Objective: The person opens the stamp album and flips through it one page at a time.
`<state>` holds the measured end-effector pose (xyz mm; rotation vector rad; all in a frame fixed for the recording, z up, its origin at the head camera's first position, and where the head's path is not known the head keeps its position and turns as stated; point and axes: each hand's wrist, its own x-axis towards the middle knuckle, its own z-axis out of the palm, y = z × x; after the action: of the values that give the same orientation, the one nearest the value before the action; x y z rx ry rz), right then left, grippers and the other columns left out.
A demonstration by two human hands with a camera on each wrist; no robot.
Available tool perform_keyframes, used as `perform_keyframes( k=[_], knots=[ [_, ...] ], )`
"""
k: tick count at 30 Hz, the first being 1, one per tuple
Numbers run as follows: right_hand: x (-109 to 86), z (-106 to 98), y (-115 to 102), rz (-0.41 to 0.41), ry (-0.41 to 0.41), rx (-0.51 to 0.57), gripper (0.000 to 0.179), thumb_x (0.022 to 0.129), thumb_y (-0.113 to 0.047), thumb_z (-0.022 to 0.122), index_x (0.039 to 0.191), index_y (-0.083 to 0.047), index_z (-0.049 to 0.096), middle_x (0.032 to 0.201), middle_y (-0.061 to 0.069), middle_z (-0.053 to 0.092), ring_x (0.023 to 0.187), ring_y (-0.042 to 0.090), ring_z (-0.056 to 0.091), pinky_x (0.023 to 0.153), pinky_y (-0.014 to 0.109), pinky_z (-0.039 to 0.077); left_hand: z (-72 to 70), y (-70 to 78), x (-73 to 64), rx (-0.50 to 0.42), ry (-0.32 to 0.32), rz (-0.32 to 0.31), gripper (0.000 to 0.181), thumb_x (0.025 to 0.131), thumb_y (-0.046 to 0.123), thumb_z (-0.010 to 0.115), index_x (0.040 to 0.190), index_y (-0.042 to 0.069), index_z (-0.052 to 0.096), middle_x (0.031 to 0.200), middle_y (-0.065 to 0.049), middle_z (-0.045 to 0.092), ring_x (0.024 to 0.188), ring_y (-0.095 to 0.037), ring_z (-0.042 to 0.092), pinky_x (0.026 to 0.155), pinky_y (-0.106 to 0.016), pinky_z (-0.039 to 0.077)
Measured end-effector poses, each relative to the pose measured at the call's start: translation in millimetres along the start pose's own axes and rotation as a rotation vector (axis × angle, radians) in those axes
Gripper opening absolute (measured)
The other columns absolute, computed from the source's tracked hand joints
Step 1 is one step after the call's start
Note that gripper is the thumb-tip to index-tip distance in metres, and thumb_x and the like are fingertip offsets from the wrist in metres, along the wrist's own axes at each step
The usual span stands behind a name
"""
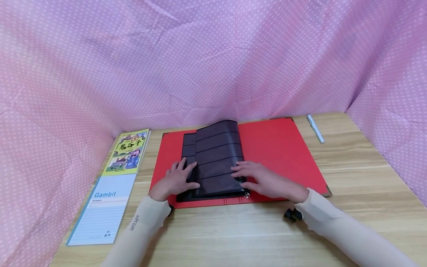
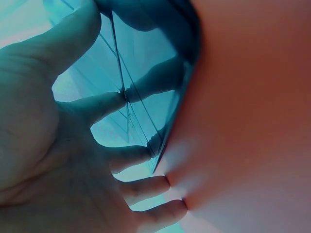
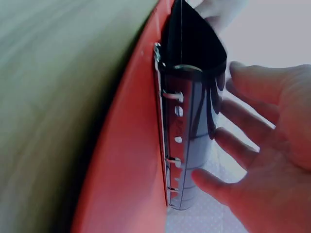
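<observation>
A red ring binder [image 1: 277, 155] lies spread flat, with black pocket pages [image 1: 217, 155] on its left side. The upper pages bulge in a curve near the metal rings [image 3: 172, 96], which run along the spine. My left hand [image 1: 175, 180] rests at the left of the pages with spread fingers. In the left wrist view, its fingertips touch the glossy page and the red cover. My right hand [image 1: 263, 180] is at the curved page side by the rings, fingers extended and slightly bent. Its fingertips touch the bulging page in the right wrist view.
On the left lie a yellow illustrated booklet [image 1: 128, 152] and a white-and-blue notebook [image 1: 106, 207] marked Gambit. A light-coloured pen [image 1: 315, 128] is at the back right. Pink dotted cloth [image 1: 200, 55] hangs behind the wooden table [image 1: 233, 230] and at its sides.
</observation>
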<state>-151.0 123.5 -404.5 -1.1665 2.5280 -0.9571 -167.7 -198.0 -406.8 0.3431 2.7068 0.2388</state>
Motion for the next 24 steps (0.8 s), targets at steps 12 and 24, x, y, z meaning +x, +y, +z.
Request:
perform_keyframes(
  k=[12, 24],
  knots=[
    [-4.5, -7.6, 23.0, 0.164, -0.019, 0.021, 0.085, 0.084, -0.042, 0.069, 0.152, -0.022, 0.021, 0.155, 0.002, 0.015, 0.138, 0.027, 0.021, 0.098, 0.046, 0.041, 3.3, 6.1, 2.1, 0.040, 0.012, -0.019, 0.085, 0.083, 0.046, 0.068, 0.151, 0.018, 0.026, 0.153, -0.024, 0.012, 0.134, -0.049, 0.015, 0.103, -0.063, 0.022],
    [-2.2, -3.0, 27.6, 0.190, -0.044, -0.007, 0.084, 0.084, -0.050, 0.066, 0.152, -0.029, 0.021, 0.156, -0.002, 0.012, 0.138, 0.027, 0.021, 0.097, 0.047, 0.041, 2.6, 2.6, 0.1, -0.014, 0.009, -0.027, 0.082, 0.085, 0.036, 0.069, 0.151, 0.015, 0.024, 0.154, -0.023, 0.011, 0.136, -0.048, 0.011, 0.104, -0.062, 0.021]
  ],
)
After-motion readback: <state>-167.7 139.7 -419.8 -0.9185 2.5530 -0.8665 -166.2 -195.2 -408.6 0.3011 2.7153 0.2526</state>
